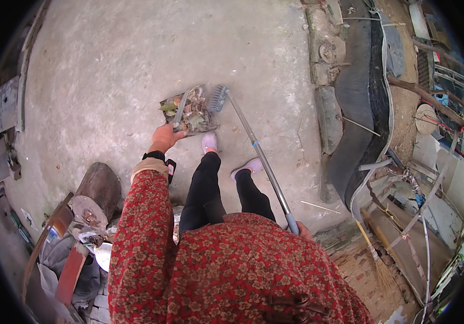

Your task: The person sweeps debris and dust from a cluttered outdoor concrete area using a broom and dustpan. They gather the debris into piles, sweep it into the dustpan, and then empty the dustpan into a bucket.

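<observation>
My left hand [166,137] grips the near end of a strip-like handle [182,106] on a boxy dustpan. Dry leaves and other litter [194,108] fill the dustpan [199,130], which is at or close to the concrete floor. Beside its right side is the blue-grey bristle head [217,98] of a long-handled scrub brush. The brush's metal pole [270,173] slants back towards my body. At its grey grip, my right hand [305,231] is closed around the end, partly hidden by my floral sleeve.
Concrete floor [167,48] stretches ahead. Cut logs [99,188] and a red board [71,273] lie at left. A stone curb [329,121] and a dark rubber sheet [357,93] run along the right, near a straw broom [381,267] and branches [430,95].
</observation>
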Available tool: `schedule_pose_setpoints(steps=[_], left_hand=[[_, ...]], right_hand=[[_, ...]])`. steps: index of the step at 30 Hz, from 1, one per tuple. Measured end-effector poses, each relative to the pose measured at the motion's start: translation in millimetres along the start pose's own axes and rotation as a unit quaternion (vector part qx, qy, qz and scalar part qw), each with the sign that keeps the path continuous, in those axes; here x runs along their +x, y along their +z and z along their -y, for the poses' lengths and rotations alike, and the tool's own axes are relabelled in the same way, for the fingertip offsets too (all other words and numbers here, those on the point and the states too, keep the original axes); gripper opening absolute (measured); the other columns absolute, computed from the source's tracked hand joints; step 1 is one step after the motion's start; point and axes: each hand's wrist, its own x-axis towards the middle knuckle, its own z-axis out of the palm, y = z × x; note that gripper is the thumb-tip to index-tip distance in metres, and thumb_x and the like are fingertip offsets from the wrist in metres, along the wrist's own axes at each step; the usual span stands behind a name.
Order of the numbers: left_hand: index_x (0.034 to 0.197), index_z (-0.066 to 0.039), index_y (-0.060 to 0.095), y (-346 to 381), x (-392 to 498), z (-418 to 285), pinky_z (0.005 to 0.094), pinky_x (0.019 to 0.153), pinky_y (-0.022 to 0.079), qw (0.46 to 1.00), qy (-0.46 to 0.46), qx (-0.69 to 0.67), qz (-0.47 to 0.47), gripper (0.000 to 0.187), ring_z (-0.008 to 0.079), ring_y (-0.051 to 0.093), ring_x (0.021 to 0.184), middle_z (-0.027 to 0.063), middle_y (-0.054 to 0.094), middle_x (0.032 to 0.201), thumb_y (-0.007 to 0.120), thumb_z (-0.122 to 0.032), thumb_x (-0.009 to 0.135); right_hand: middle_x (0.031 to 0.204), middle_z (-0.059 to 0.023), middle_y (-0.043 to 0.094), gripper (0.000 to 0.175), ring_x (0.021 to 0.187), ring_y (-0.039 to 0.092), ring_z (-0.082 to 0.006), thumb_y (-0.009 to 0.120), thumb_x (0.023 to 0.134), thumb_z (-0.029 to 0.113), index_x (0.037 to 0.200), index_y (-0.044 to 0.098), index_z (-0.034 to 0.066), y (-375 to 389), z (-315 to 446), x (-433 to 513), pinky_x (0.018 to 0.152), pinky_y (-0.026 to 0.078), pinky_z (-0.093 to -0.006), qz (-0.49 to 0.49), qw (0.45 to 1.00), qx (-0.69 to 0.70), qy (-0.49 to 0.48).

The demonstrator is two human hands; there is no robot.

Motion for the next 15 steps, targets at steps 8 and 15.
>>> schedule_pose_setpoints(steps=[8,15], left_hand=[[0.102,-0.006,0.062,5.0,6.6,16.4,0.0417,0.082,0.047,0.999,0.002,-0.035,-0.013,0.058,0.0322,0.058,0.098,0.0173,0.063,0.101,0.066,-0.055,0.070],[0.101,-0.004,0.062,4.3,9.0,32.7,0.0418,0.081,0.046,0.996,0.020,-0.073,-0.035,0.060,0.0328,0.059,0.096,0.0187,0.063,0.099,0.066,-0.055,0.069]], right_hand=[[0.077,-0.0171,0.055,0.042,0.070,0.055,-0.0271,0.060,0.074,0.013,0.113,0.048,0.0020,-16.6,94.2,21.9,0.065,0.045,-0.0347,-0.112,0.968,-0.215,-0.067],[0.083,-0.0221,0.058,0.043,0.075,0.057,-0.0360,0.060,0.073,0.015,0.113,0.049,0.0036,-8.2,142.9,63.7,0.069,0.047,-0.0391,-0.011,0.957,-0.273,-0.102]])
